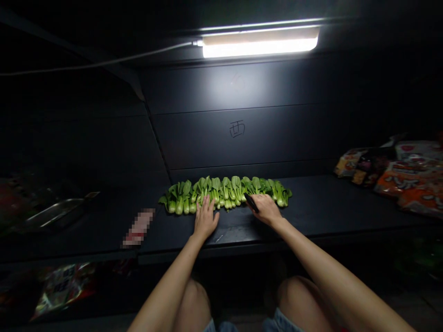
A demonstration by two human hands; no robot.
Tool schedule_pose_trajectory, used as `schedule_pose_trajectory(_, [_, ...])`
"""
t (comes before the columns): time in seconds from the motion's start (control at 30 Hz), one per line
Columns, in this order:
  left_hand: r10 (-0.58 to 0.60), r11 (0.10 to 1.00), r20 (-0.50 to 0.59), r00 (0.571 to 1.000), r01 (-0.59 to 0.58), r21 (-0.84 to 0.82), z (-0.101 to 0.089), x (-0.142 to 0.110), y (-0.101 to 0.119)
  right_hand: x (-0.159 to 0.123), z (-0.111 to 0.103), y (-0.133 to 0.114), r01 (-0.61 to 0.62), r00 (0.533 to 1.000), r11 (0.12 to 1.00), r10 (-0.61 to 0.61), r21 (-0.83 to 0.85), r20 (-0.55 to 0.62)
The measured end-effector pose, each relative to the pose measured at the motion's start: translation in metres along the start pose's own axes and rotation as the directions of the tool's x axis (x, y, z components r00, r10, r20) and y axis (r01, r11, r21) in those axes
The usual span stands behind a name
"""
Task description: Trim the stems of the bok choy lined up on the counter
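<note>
Bok choy (221,193) lies in one tight row along a black counter (321,207), stems toward the person and leaves toward the wall. Above bare knees (294,299), the left hand (206,216) rests open and flat on the counter, its fingers (206,203) spread and reaching the stems. The right hand (266,209) is closed on a black handle (251,203), whose tip meets the row; any blade is hidden. A printed bag (64,290) lies low at left, below the counter. On the counter stand a blurred packet (138,228), a steel tray (57,213) at left and snack bags (391,175) at right. Beyond the row, a black wall (238,138) bears a hand-drawn character (237,129), lit by a strip light (259,46) overhead
</note>
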State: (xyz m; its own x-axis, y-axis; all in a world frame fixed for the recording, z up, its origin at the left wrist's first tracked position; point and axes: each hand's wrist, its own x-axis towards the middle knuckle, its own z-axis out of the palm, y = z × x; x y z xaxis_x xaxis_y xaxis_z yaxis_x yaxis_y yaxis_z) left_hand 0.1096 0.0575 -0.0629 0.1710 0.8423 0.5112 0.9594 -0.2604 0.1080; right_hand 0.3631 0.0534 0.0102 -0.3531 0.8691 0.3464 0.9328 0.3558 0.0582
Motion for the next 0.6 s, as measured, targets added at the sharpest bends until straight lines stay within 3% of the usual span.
schedule_pose_trajectory(0.17, [0.062,0.998,0.042,0.997,-0.061,-0.018,0.011,-0.001,0.03,-0.003,-0.001,0.006,-0.027,1.0,1.0,0.027,-0.013,0.005])
schedule_pose_trajectory(0.6, [0.076,0.997,0.053,0.996,-0.076,0.01,0.013,-0.004,0.031,-0.012,-0.007,0.018,-0.048,0.997,0.997,0.051,-0.055,0.063])
